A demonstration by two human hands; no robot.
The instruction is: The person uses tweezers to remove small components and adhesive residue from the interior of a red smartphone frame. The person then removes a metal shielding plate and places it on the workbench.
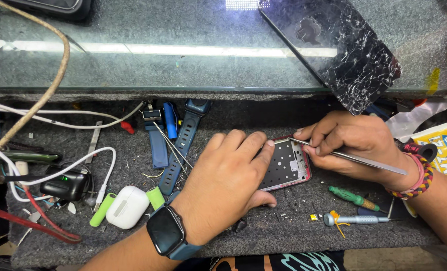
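An opened phone frame with a red rim (289, 165) lies on the grey felt mat (133, 160). My left hand (228, 183) rests flat on its left part and pins it down; a dark smartwatch (166, 232) sits on that wrist. My right hand (351, 143) pinches thin metal tweezers (354, 157), whose tip touches the frame's upper right edge. Braided bracelets circle my right wrist.
A cracked black phone panel (341, 47) lies on the glass shelf (148, 55) above. Near the frame lie a green screwdriver (353, 197) and a grey screwdriver (351, 219). On the left are a white earbud case (127, 206), blue watch straps (181, 145), cables and a black charger (65, 185).
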